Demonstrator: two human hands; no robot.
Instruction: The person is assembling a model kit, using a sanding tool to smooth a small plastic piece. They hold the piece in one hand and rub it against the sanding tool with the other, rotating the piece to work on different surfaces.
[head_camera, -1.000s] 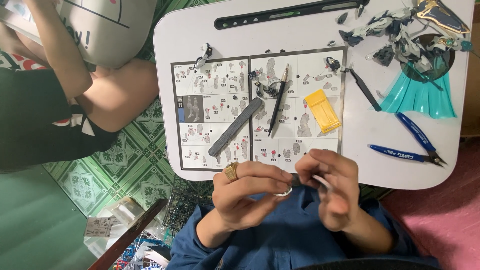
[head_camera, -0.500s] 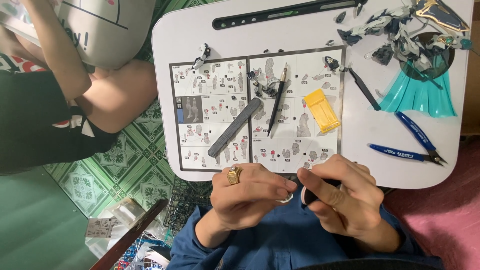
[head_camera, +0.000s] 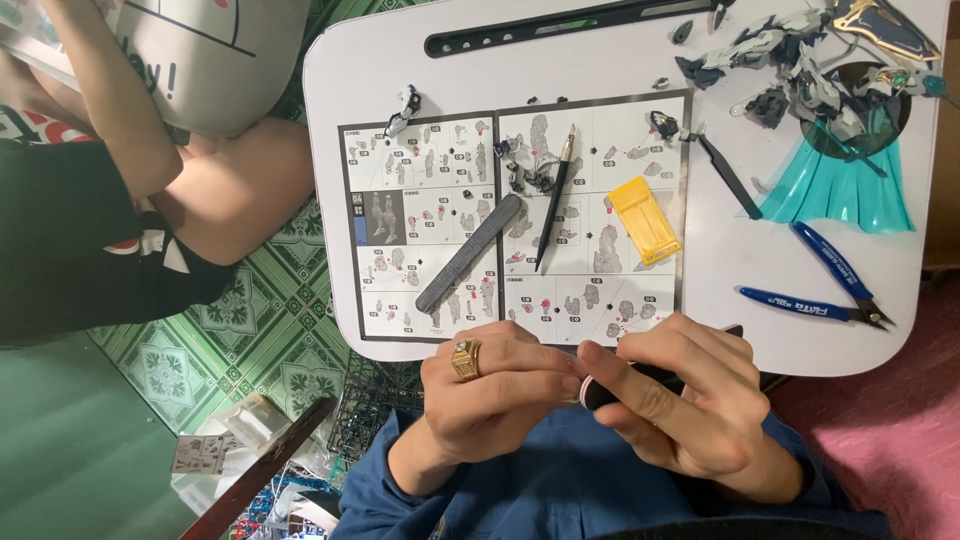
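Down at the near edge of the white worktop (head_camera: 420, 60), over the person's blue-sleeved lap, a dark tool handle (head_camera: 640, 375) lies gripped in the right hand (head_camera: 680, 405), whose fingers (head_camera: 625, 362) are curled shut around it, the index laid along the top. The left hand (head_camera: 495, 395), wearing a gold ring (head_camera: 465, 358), meets it at the tool's front end; its fingers (head_camera: 520, 385) are pressed together as if pinching something very small there, though what sits between them is hidden and I cannot tell what it is. Just beyond the hands an instruction sheet (head_camera: 440, 200) lies open and flat on the worktop. On it rest a grey sanding stick (head_camera: 468, 254), set on a slant, a slim black hobby knife (head_camera: 555, 198), a few small dark model parts (head_camera: 525, 170) and a yellow plastic piece (head_camera: 645, 220). To the right of the sheet lie black tweezers (head_camera: 728, 172) and, nearer the edge, blue-handled nippers (head_camera: 825, 290). At the far right corner a partly built model figure (head_camera: 800, 60) stands over a translucent teal fan-shaped piece (head_camera: 840, 190). A long black bar (head_camera: 560, 22) lies along the far edge. To the left, apart from all this, another person sits on the green patterned floor (head_camera: 270, 330), a bare arm (head_camera: 105, 90) showing.
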